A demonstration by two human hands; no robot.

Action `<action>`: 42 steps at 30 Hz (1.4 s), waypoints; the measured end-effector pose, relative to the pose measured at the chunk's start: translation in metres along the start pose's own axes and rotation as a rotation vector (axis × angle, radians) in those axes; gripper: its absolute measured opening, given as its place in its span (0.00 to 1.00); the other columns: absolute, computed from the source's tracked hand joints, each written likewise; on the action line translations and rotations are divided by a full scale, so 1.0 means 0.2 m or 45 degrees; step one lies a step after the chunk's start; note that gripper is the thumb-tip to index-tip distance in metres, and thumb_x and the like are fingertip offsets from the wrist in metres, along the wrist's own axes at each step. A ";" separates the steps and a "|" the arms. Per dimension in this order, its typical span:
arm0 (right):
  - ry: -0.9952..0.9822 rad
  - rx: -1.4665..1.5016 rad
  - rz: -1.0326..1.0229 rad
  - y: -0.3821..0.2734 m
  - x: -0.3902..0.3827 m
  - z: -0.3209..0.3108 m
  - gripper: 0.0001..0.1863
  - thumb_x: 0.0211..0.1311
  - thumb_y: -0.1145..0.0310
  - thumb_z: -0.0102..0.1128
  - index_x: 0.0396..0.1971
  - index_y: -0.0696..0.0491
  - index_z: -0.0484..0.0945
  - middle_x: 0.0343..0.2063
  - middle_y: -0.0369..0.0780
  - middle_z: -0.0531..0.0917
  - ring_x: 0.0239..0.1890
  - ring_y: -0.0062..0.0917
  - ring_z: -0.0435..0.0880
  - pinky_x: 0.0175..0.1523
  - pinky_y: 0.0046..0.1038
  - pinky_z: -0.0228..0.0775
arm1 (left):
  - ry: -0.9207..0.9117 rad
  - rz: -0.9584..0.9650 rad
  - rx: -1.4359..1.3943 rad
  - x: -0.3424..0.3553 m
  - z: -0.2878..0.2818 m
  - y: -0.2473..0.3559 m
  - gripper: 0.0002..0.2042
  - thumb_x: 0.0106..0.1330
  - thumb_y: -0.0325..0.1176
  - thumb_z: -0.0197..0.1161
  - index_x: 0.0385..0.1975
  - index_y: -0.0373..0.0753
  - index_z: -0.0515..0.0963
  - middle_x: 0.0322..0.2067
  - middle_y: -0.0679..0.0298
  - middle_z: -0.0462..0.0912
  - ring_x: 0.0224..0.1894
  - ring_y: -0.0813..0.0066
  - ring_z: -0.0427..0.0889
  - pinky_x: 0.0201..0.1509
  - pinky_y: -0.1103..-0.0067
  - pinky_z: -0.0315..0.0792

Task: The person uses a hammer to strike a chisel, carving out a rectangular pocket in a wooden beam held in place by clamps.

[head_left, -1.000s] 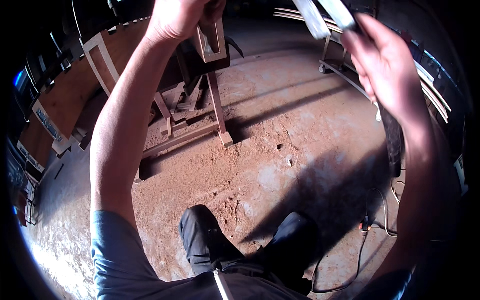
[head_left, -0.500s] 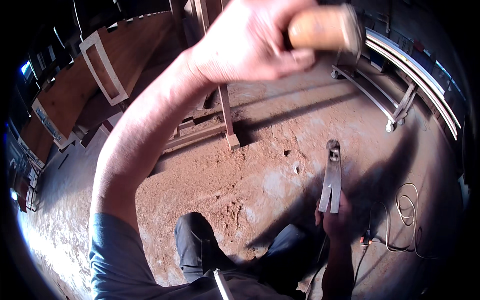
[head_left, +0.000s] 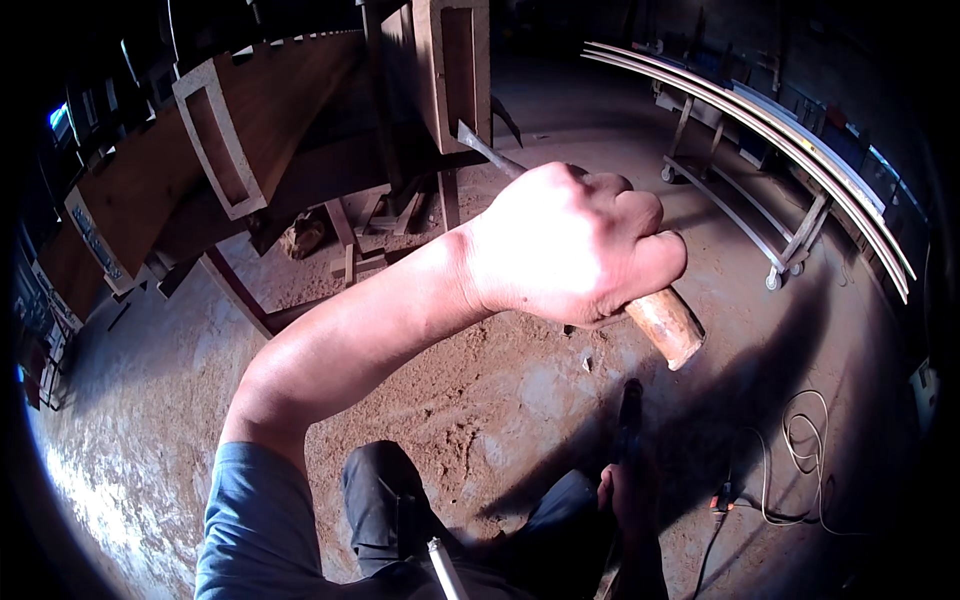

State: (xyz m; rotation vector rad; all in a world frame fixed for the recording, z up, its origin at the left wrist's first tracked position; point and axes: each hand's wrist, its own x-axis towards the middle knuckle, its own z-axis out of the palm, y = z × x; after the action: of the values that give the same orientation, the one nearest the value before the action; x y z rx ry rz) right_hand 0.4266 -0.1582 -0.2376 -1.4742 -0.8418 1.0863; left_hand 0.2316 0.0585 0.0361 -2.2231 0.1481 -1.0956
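Observation:
My left hand (head_left: 575,245) is closed around the wooden handle of a chisel (head_left: 668,330), the handle end showing below my fist. The chisel's steel blade points up and to the left. Its tip lies at the lower edge of a wooden piece (head_left: 430,75) whose end has a pale frame around a darker recess; whether it touches, I cannot tell. Low in the shade near my right knee, my right hand (head_left: 622,492) grips a claw hammer, its dark head (head_left: 631,400) upward. The hammer's claw and handle are hard to make out.
More wooden pieces with framed ends (head_left: 222,140) stand in a row at left. Sawdust (head_left: 420,400) covers the floor ahead of my knees. A wheeled cart (head_left: 760,225) carries long boards (head_left: 780,125) at right. A coiled cable (head_left: 805,450) lies on the floor.
My left hand has come down with the chisel, which has swung round so its blade meets the wooden piece's end. My right hand has lowered the hammer, moving slightly left into shade. The view has shifted.

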 end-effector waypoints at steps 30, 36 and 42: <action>0.036 0.050 0.066 0.00 -0.08 0.05 0.09 0.76 0.65 0.55 0.45 0.56 0.76 0.17 0.32 0.73 0.12 0.16 0.71 0.16 0.22 0.63 | 0.052 -0.004 0.028 -0.02 0.01 -0.03 0.17 0.56 0.44 0.72 0.29 0.43 0.70 0.19 0.69 0.68 0.17 0.79 0.74 0.13 0.77 0.66; 0.030 0.038 0.069 -0.01 -0.08 0.04 0.06 0.75 0.67 0.55 0.41 0.54 0.76 0.17 0.32 0.73 0.12 0.15 0.71 0.16 0.22 0.62 | 0.048 0.004 0.021 -0.02 0.00 -0.03 0.17 0.56 0.45 0.72 0.29 0.43 0.70 0.19 0.69 0.68 0.17 0.79 0.74 0.13 0.77 0.65; -0.007 0.047 0.028 -0.01 -0.07 0.04 0.07 0.75 0.68 0.55 0.35 0.52 0.74 0.16 0.31 0.72 0.12 0.15 0.71 0.17 0.21 0.62 | 0.033 -0.013 -0.002 -0.02 0.01 -0.02 0.15 0.53 0.42 0.72 0.28 0.44 0.71 0.19 0.69 0.68 0.17 0.77 0.74 0.13 0.77 0.64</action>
State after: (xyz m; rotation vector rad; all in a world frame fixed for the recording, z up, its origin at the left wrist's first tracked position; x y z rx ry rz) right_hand 0.4142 -0.1669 -0.2331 -1.4535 -0.8074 1.1166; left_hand 0.2293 0.0637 0.0358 -2.2141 0.1487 -1.1302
